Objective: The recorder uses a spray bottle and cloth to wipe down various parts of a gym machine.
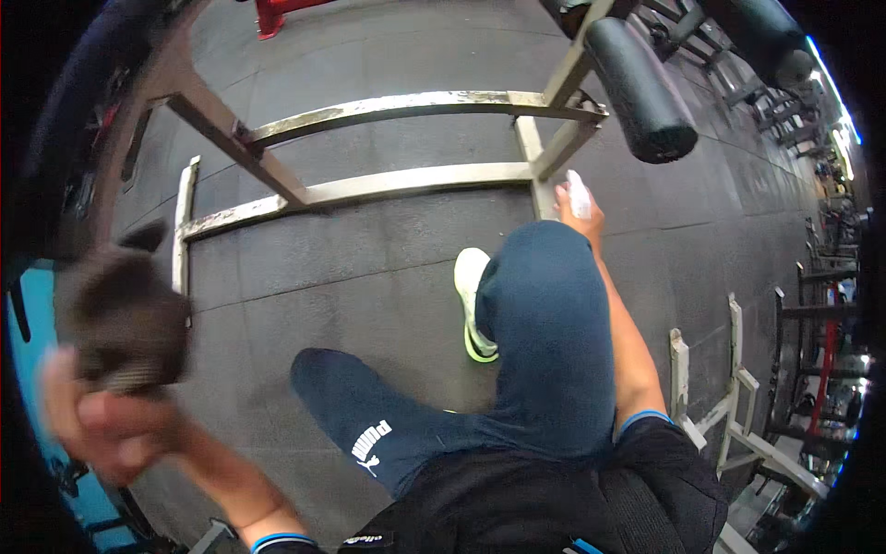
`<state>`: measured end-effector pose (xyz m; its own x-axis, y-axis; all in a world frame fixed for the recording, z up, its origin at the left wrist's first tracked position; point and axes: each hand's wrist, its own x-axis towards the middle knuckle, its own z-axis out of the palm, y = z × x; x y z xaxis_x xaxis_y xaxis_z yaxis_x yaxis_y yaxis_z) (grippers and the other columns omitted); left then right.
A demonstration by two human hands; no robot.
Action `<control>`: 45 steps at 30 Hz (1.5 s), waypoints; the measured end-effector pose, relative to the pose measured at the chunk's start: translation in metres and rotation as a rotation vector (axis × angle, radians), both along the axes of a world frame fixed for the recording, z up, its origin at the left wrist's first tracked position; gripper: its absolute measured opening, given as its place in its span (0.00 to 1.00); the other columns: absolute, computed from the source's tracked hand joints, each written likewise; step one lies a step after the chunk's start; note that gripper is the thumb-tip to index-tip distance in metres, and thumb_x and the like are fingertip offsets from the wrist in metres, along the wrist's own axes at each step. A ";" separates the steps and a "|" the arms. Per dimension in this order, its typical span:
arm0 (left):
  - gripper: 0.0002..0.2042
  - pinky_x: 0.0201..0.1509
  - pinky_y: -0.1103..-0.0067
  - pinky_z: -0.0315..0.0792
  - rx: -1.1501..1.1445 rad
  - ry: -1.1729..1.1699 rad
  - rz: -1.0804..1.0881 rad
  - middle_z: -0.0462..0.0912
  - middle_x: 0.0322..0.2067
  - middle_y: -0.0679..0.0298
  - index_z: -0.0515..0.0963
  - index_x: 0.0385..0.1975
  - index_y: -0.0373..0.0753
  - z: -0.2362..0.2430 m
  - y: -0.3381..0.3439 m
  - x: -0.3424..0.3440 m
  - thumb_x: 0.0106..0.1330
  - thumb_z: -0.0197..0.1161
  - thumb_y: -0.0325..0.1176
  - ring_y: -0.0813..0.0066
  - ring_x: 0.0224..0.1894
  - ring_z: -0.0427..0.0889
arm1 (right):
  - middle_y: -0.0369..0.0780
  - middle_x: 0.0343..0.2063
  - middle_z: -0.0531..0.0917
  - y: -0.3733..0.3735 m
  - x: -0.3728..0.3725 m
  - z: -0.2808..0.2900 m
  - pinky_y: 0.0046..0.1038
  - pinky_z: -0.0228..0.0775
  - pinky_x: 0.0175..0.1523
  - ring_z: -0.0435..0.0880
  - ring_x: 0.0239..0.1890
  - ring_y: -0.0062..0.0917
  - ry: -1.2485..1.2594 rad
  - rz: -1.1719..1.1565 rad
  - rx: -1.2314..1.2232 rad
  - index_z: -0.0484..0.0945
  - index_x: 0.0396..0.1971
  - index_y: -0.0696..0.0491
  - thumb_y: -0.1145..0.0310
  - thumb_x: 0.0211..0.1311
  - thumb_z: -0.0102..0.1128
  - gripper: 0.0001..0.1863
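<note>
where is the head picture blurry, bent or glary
Head view: motion blur smears the left hand and the dark object it holds; the right hand is clearer; the metal frame bows with fisheye distortion; lights glare along the right rim; corners go black.

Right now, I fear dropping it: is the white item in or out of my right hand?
In: your right hand holds the white item, its far end poking out.

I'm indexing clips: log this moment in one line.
left hand: holds blurred dark object | right hand: holds white item | ahead: metal frame, black roller pad
</note>
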<state>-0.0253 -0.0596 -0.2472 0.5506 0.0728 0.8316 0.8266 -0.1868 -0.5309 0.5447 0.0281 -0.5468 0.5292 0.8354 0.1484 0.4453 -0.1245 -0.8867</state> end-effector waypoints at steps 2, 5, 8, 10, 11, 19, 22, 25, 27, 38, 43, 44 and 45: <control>0.14 0.41 0.69 0.79 -0.406 -0.406 0.103 0.85 0.30 0.61 0.83 0.33 0.37 -0.089 -0.023 0.050 0.66 0.69 0.44 0.67 0.34 0.85 | 0.39 0.44 0.87 -0.030 0.022 -0.044 0.27 0.73 0.54 0.85 0.47 0.26 -0.059 0.044 0.039 0.79 0.57 0.52 0.52 0.66 0.67 0.25; 0.19 0.28 0.72 0.67 -0.903 -0.892 0.011 0.78 0.20 0.60 0.79 0.23 0.40 -0.169 0.018 0.117 0.56 0.78 0.48 0.68 0.21 0.72 | 0.43 0.52 0.83 -0.078 0.159 -0.155 0.31 0.72 0.60 0.81 0.55 0.29 0.915 -0.028 0.061 0.73 0.63 0.54 0.57 0.69 0.63 0.27; 0.26 0.28 0.71 0.63 -1.254 -1.092 0.204 0.67 0.17 0.59 0.71 0.20 0.33 -0.193 0.024 0.124 0.62 0.71 0.52 0.70 0.23 0.61 | 0.44 0.53 0.82 -0.127 0.118 -0.190 0.32 0.72 0.60 0.81 0.56 0.30 0.688 -0.193 -0.174 0.72 0.63 0.54 0.57 0.69 0.62 0.27; 0.28 0.29 0.70 0.67 -1.265 -1.162 0.182 0.73 0.19 0.52 0.73 0.23 0.30 -0.212 0.033 0.113 0.60 0.72 0.54 0.67 0.22 0.68 | 0.44 0.53 0.82 -0.145 0.102 -0.204 0.32 0.72 0.60 0.81 0.56 0.30 0.645 -0.237 -0.233 0.72 0.64 0.54 0.57 0.70 0.62 0.27; 0.28 0.30 0.70 0.67 -1.311 -1.226 0.170 0.74 0.20 0.53 0.73 0.24 0.30 -0.213 0.036 0.116 0.60 0.73 0.54 0.68 0.23 0.69 | 0.44 0.53 0.82 -0.159 0.100 -0.209 0.32 0.72 0.60 0.81 0.56 0.30 0.621 -0.266 -0.255 0.72 0.64 0.54 0.58 0.70 0.62 0.27; 0.18 0.33 0.79 0.68 -1.356 -1.290 -0.006 0.74 0.21 0.66 0.73 0.26 0.31 -0.203 0.064 0.125 0.65 0.70 0.41 0.83 0.28 0.69 | 0.46 0.55 0.81 -0.186 0.086 -0.217 0.33 0.73 0.61 0.80 0.57 0.32 0.302 -0.362 -0.397 0.70 0.65 0.55 0.59 0.70 0.61 0.27; 0.13 0.35 0.72 0.72 -1.233 -1.188 -0.110 0.82 0.27 0.52 0.79 0.35 0.32 -0.179 0.064 0.144 0.68 0.66 0.39 0.71 0.29 0.80 | 0.46 0.55 0.80 -0.194 0.085 -0.197 0.34 0.73 0.61 0.80 0.58 0.33 -0.011 -0.443 -0.500 0.69 0.65 0.55 0.59 0.71 0.61 0.28; 0.11 0.34 0.72 0.72 -1.192 -1.080 -0.116 0.83 0.28 0.51 0.80 0.38 0.33 -0.146 0.058 0.148 0.69 0.64 0.37 0.66 0.29 0.84 | 0.46 0.56 0.80 -0.177 0.078 -0.139 0.34 0.73 0.61 0.79 0.58 0.33 -0.231 -0.472 -0.505 0.69 0.65 0.56 0.59 0.71 0.60 0.28; 0.09 0.32 0.79 0.68 -1.108 -1.058 -0.298 0.81 0.25 0.61 0.81 0.41 0.34 -0.136 0.063 0.164 0.72 0.62 0.34 0.83 0.27 0.73 | 0.47 0.57 0.79 -0.175 0.124 -0.098 0.34 0.73 0.62 0.78 0.59 0.35 -0.055 -0.236 0.010 0.66 0.67 0.55 0.61 0.71 0.60 0.29; 0.11 0.36 0.78 0.75 -1.122 -0.939 -0.699 0.88 0.29 0.59 0.82 0.47 0.33 -0.050 0.079 0.194 0.70 0.58 0.27 0.79 0.31 0.84 | 0.46 0.42 0.86 -0.004 -0.174 0.204 0.30 0.75 0.53 0.84 0.45 0.27 0.148 0.954 0.316 0.77 0.48 0.59 0.69 0.63 0.65 0.16; 0.10 0.32 0.78 0.74 -0.946 -0.874 -0.343 0.87 0.27 0.56 0.84 0.45 0.35 -0.026 0.076 0.166 0.67 0.59 0.27 0.76 0.27 0.85 | 0.38 0.31 0.85 0.039 -0.202 0.190 0.23 0.72 0.48 0.80 0.39 0.17 0.547 0.992 0.431 0.80 0.45 0.61 0.74 0.67 0.58 0.10; 0.11 0.34 0.79 0.74 -1.001 -0.854 -0.243 0.88 0.30 0.57 0.83 0.47 0.33 -0.021 0.071 0.162 0.69 0.59 0.26 0.79 0.29 0.83 | 0.37 0.29 0.84 0.046 -0.202 0.190 0.22 0.71 0.47 0.79 0.38 0.15 0.533 0.985 0.447 0.81 0.46 0.60 0.74 0.68 0.57 0.11; 0.12 0.37 0.80 0.75 -1.058 -0.837 -0.145 0.89 0.33 0.58 0.82 0.49 0.31 -0.018 0.066 0.160 0.70 0.59 0.26 0.81 0.31 0.82 | 0.37 0.29 0.84 0.055 -0.199 0.190 0.22 0.71 0.47 0.79 0.38 0.15 0.527 1.025 0.421 0.81 0.46 0.60 0.74 0.68 0.57 0.11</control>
